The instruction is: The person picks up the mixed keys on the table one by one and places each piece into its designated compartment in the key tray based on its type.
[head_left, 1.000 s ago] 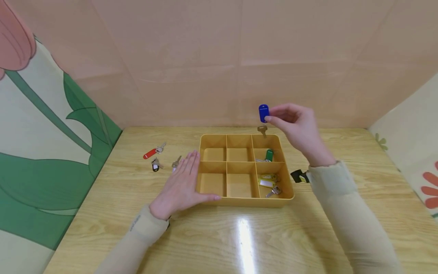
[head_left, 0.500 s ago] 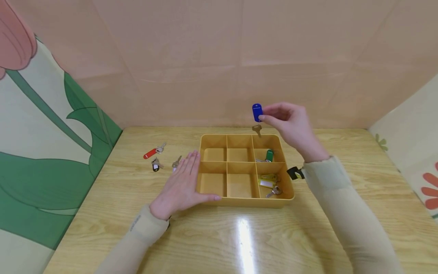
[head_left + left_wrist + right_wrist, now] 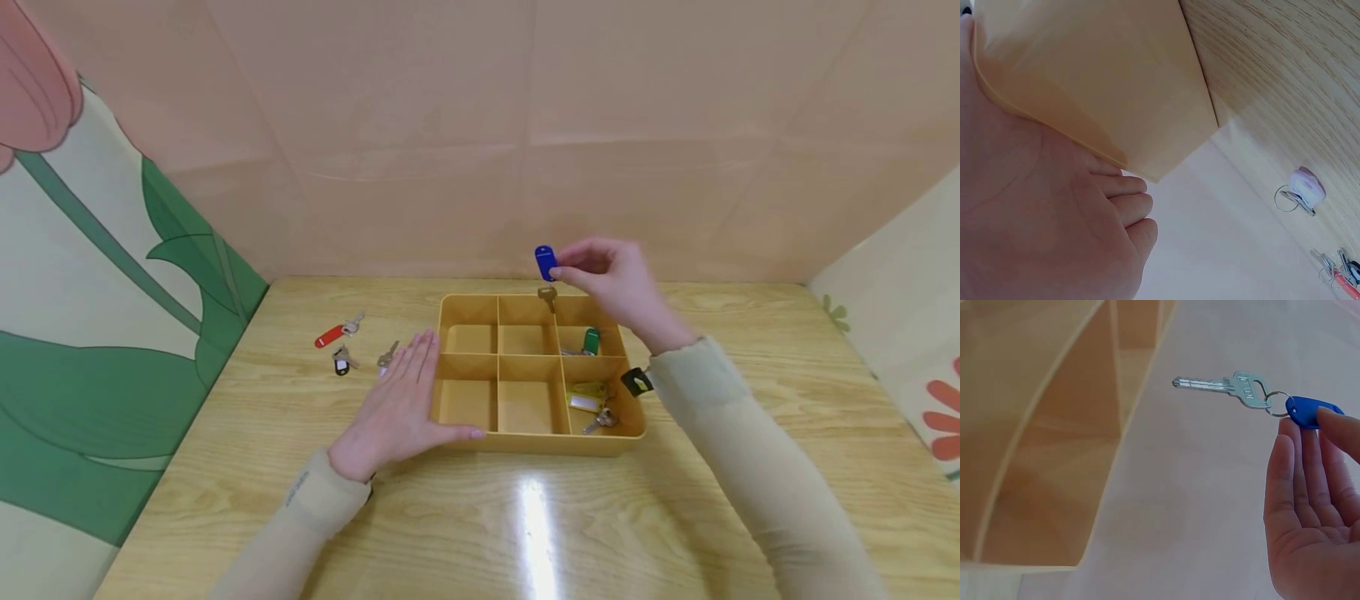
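Note:
Between thumb and fingers my right hand (image 3: 618, 282) pinches a blue key tag (image 3: 546, 263). A key (image 3: 1249, 389) hangs from the tag on a small ring, over the back middle compartment of the yellow-orange divided box (image 3: 536, 443). My left hand (image 3: 397, 407) lies with straight fingers along the box's left side, its thumb at the front rim. Inside the box, a green key tag (image 3: 591, 340) with a key sits in the back right compartment. Yellow key tags (image 3: 585, 402) and a key (image 3: 602, 420) lie in the front right one.
Left of the box on the wooden table (image 3: 247, 450) lie a red key tag (image 3: 328, 337) with its key and a black key tag (image 3: 341, 366) with keys. A pale purple key tag (image 3: 1307, 186) is partly hidden behind my left hand in the head view. A wall (image 3: 390, 167) rises behind.
My right hand has moved left and slightly down with the blue key tag, from over the back right compartment to over the back middle one. My left hand has stayed put.

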The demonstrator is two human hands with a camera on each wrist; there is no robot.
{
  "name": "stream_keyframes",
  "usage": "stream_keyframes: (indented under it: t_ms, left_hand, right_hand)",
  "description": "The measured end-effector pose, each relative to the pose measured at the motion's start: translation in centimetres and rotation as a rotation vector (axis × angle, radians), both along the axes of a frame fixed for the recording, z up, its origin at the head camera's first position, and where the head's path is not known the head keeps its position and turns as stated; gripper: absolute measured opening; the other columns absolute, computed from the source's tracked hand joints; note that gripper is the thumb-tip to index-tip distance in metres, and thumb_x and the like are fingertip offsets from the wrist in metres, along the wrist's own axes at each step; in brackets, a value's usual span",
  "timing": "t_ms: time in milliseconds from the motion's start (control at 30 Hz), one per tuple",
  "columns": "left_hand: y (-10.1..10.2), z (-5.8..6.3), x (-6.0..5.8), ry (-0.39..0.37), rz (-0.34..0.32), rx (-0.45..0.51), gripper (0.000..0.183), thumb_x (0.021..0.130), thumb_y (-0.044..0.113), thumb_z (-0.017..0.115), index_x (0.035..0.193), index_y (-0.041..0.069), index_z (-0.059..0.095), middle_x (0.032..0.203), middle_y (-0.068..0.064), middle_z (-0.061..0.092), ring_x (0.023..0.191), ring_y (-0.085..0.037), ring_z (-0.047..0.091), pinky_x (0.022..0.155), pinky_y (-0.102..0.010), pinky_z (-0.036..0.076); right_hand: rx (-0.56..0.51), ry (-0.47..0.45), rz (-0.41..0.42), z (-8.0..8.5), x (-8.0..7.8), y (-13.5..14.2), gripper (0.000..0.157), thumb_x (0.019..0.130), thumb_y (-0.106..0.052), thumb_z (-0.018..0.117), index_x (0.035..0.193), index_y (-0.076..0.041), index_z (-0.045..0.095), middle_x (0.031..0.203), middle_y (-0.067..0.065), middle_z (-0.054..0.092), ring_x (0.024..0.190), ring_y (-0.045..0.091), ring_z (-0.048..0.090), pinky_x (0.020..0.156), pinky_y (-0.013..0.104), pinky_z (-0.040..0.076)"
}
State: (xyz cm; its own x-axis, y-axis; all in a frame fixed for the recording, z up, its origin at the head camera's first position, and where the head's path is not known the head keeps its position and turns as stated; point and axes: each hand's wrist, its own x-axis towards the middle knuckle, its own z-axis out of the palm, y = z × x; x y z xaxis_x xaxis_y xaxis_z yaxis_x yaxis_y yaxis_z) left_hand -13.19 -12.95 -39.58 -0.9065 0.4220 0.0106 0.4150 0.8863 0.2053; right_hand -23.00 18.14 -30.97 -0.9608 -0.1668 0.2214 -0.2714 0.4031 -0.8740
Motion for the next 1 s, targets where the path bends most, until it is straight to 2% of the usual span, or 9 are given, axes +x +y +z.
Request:
stream_keyframes:
  t_ms: [233, 433, 633, 1000]
  left_hand:
    - [0.1, 0.0, -0.1, 0.001, 0.001, -0.008, 0.137, 0.07, 0.101, 0.035, 0.16, 0.007, -0.01, 0.167, -0.009, -0.012, 0.153, -0.022, -0.011, 0.123, -0.039, 0.002]
    - [0.1, 0.0, -0.1, 0.003, -0.001, 0.0, 0.137, 0.071, 0.1, 0.035, 0.16, 0.007, -0.01, 0.167, -0.009, -0.012, 0.152, -0.02, -0.013, 0.123, -0.039, 0.002]
    - [0.1, 0.0, -0.1, 0.005, -0.001, -0.002, 0.137, 0.071, 0.1, 0.035, 0.161, 0.006, -0.008, 0.168, -0.01, -0.011, 0.152, -0.02, -0.012, 0.123, -0.039, 0.002]
    - [0.1, 0.0, -0.3, -0.003, -0.001, -0.004, 0.137, 0.071, 0.101, 0.035, 0.16, 0.008, -0.012, 0.167, -0.009, -0.012, 0.152, -0.02, -0.013, 0.123, -0.039, 0.001]
  right_hand:
    - [0.053, -0.015, 0.024, -1.2, -0.8, -0.4, 0.018, 0.094, -0.015, 0.077, 0.107, -0.002, 0.074, 0.104, 0.01, 0.074, 0.092, 0.025, 0.07, 0.077, 0.028, 0.057]
    - [0.08, -0.035, 0.052, -1.9, -1.4, -0.8, 0.016, 0.094, -0.012, 0.075, 0.107, -0.002, 0.074, 0.104, 0.011, 0.074, 0.096, 0.03, 0.069, 0.083, 0.036, 0.057]
    - [0.104, -0.041, 0.08, -2.7, -2.1, -1.0, 0.013, 0.095, -0.009, 0.074, 0.106, -0.001, 0.074, 0.103, 0.011, 0.074, 0.098, 0.037, 0.068, 0.08, 0.026, 0.055]
    - [0.142, -0.048, 0.112, -3.6, -3.1, -1.2, 0.011, 0.094, -0.007, 0.074, 0.104, -0.002, 0.073, 0.101, 0.01, 0.073, 0.096, 0.032, 0.069, 0.083, 0.034, 0.056]
